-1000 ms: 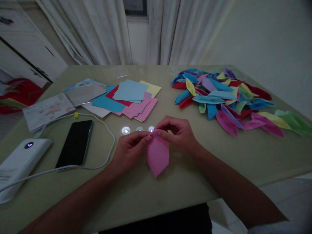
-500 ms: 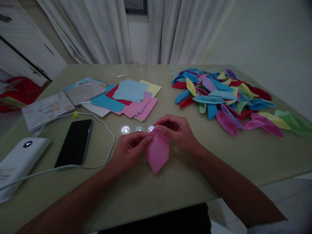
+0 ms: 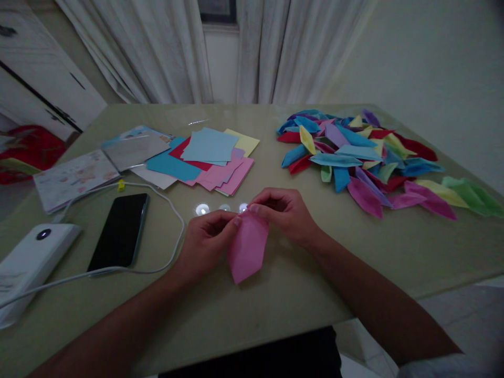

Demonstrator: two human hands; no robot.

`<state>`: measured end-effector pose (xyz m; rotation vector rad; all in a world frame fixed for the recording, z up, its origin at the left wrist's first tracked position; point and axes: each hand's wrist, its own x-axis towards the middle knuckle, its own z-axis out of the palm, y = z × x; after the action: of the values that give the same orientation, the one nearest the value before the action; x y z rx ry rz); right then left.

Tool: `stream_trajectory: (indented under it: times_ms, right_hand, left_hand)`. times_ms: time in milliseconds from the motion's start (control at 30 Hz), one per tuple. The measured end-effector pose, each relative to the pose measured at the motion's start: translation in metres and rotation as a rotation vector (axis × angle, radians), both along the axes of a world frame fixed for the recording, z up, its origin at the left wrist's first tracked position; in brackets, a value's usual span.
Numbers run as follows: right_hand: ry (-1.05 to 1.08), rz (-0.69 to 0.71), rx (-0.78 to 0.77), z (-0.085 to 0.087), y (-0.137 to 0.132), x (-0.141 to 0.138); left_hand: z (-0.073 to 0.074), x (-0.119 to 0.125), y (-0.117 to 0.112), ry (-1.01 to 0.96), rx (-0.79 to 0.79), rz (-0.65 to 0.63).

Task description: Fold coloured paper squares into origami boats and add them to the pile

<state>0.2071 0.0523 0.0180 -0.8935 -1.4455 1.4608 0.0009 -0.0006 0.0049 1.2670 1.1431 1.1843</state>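
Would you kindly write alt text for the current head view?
A person's left hand and right hand pinch the top of a folded pink paper at a table. Paper sheets, a phone and a power bank lie left; a colorful pile of folded paper lies right.

Dim light covers the glossy pale table (image 3: 307, 294) beneath the fingers (image 3: 263, 211), the grey curtains (image 3: 165, 58) and dark window (image 3: 218, 10) well beyond them, the plain wall (image 3: 433, 63) and tiled floor (image 3: 460, 323) to their right, and white panelled doors (image 3: 45, 50) far left.
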Motion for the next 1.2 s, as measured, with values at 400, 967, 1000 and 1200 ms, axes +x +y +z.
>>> stream_trajectory:
  times_ms: [400, 967, 1000, 1200]
  right_hand:
    - [-0.039, 0.019, 0.043, 0.001, -0.001, 0.001]
    - [0.033, -0.327, 0.044, 0.0, 0.01, 0.002]
    - [0.052, -0.364, 0.025, -0.001, 0.013, 0.003]
    - [0.023, -0.255, -0.042, -0.002, 0.016, 0.004]
  left_hand:
    - [0.0, 0.0, 0.001, 0.029, 0.019, 0.018]
    - [0.003, 0.005, 0.002, -0.2, -0.221, -0.19]
    - [0.002, 0.005, 0.002, -0.188, -0.217, -0.175]
    - [-0.006, 0.002, 0.004, -0.146, -0.156, -0.082]
